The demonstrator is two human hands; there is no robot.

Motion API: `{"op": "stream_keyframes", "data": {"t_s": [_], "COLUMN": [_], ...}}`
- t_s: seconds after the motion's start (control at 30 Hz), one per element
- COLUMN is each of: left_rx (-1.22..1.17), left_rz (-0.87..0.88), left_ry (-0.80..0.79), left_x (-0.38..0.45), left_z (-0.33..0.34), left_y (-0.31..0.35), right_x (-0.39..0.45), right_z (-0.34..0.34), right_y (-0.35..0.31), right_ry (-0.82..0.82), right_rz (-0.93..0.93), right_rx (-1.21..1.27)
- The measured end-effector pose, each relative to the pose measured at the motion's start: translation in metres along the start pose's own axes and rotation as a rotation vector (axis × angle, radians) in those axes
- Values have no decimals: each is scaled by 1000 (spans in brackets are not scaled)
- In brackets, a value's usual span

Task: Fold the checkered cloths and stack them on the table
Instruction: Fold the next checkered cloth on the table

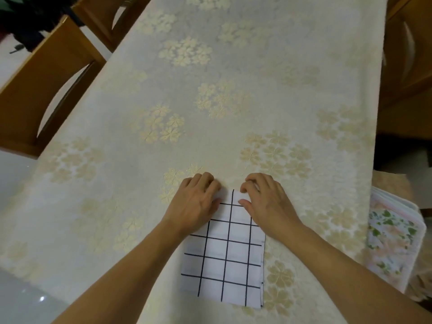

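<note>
A white cloth with a black grid (230, 258) lies folded into a narrow rectangle on the table (210, 90), close to the near edge. My left hand (196, 202) rests on its far left corner with fingers curled over the edge. On the far right corner sits my right hand (266, 202), its fingers bent down and thumb pressing the cloth. Both hands cover the cloth's far end, so the edge under them is hidden.
The table wears a cream tablecloth with pale flower clusters. A stack of floral-print cloths (392, 242) sits at the right, beyond the table edge. Wooden chairs stand at the left (46, 90) and the far right (409, 54).
</note>
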State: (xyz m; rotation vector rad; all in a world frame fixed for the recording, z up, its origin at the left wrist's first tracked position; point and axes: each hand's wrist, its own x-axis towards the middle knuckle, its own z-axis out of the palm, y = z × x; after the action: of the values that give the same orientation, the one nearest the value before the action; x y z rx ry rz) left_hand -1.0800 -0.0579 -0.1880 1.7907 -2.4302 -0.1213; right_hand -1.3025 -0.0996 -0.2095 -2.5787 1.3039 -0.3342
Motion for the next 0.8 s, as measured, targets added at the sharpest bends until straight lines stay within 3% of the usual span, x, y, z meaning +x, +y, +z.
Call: {"op": "stream_keyframes", "data": {"t_s": [0.37, 0.5, 0.63, 0.8], "left_rx": [-84, -158, -147, -170], "left_rz": [-4, -77, -13, 44], "left_ry": [-64, -124, -101, -69], "left_x": [6, 11, 18, 27], "left_z": [-7, -10, -12, -18], "left_y": [-1, -1, -3, -2], "right_x": [5, 7, 11, 25], "right_z": [-4, -9, -16, -30], "right_y": [-3, -4, -2, 7], "right_ry": [0, 30, 25, -129], "right_rz": [0, 12, -24, -45], "right_rx": [90, 153, 164, 209]}}
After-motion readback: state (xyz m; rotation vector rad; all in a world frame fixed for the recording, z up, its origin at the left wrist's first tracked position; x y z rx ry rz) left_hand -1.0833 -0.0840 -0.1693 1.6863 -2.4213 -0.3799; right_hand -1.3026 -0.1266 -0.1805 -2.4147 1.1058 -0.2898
